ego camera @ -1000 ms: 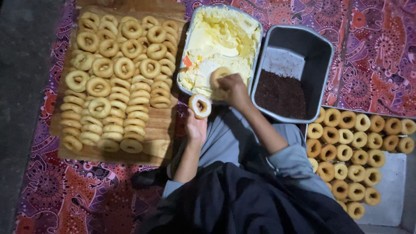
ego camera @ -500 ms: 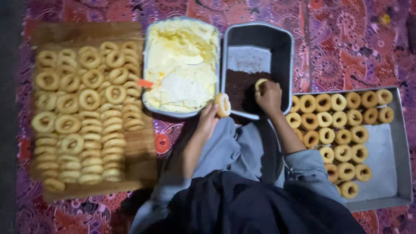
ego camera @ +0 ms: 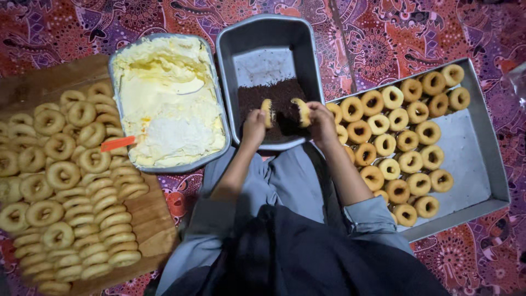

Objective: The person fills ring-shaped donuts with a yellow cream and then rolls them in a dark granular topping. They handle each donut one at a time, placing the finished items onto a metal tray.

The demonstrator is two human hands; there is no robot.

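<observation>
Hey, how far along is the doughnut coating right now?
Done: about two dozen rings lie in rows in the metal tray. In hand: the left hand and right hand each hold a doughnut over the dark sprinkles in the grey pan. Left: a large pile of plain rings on the wooden board, beside the cream tub.

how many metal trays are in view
3: the grey metal tray of pale cream at left, the dark one with chocolate sprinkles centre, and the flat one of rings right.
</observation>
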